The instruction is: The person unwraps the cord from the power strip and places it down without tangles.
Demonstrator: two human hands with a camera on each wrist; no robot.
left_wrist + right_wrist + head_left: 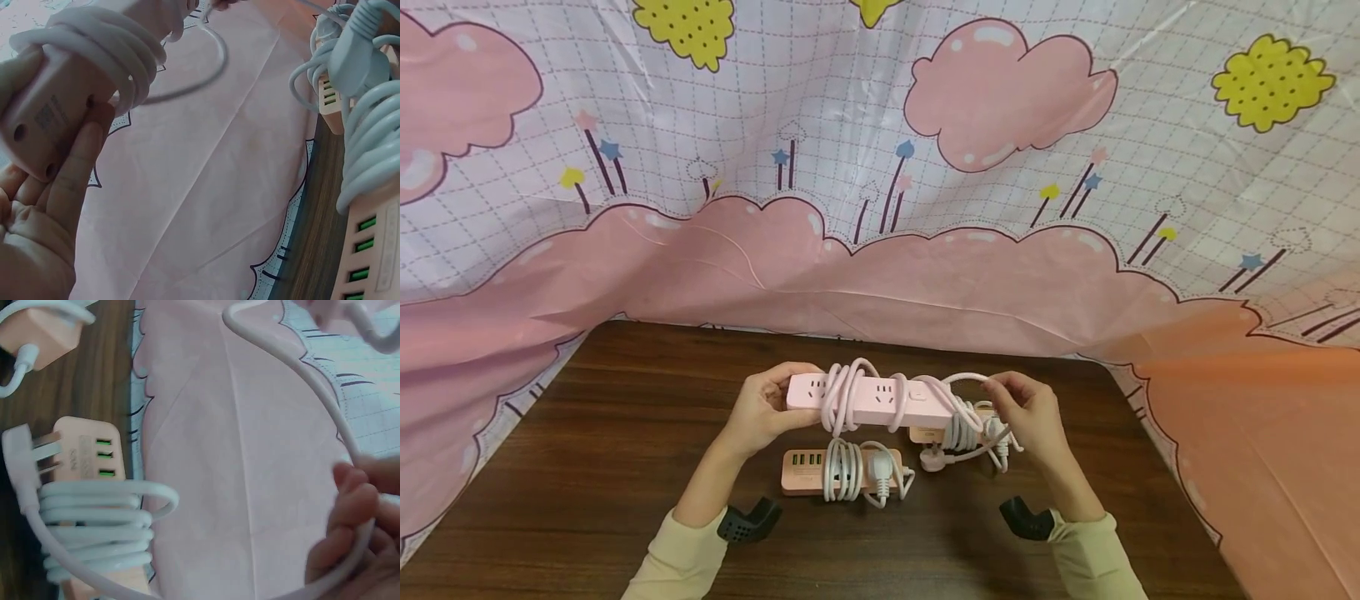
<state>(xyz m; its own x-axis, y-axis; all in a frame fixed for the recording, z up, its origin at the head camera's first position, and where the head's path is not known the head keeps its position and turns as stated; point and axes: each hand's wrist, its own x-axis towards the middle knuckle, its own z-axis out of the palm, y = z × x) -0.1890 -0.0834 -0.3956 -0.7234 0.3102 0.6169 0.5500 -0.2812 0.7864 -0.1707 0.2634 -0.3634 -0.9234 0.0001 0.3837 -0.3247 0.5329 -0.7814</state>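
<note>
My left hand (765, 408) grips the left end of a pink power strip (874, 408), raised above the table. In the left wrist view the strip's underside (53, 112) faces the camera, the thumb on one side and fingers on the other. Several turns of its pale cord (134, 44) loop around the body. At the strip's right end my right hand (1033, 414) pinches the cord's loose stretch (312, 378) between thumb and fingers. From that hand the cord curves down to its plug (932, 459), whose metal pins (47, 451) show in the right wrist view.
Below the held strip, a peach power strip (805, 479) with a coiled white cord (844, 473) lies on the dark wooden table (647, 433). Another peach strip (925, 435) lies behind the dangling plug, partly hidden. A patterned pink cloth (880, 308) hangs behind the table.
</note>
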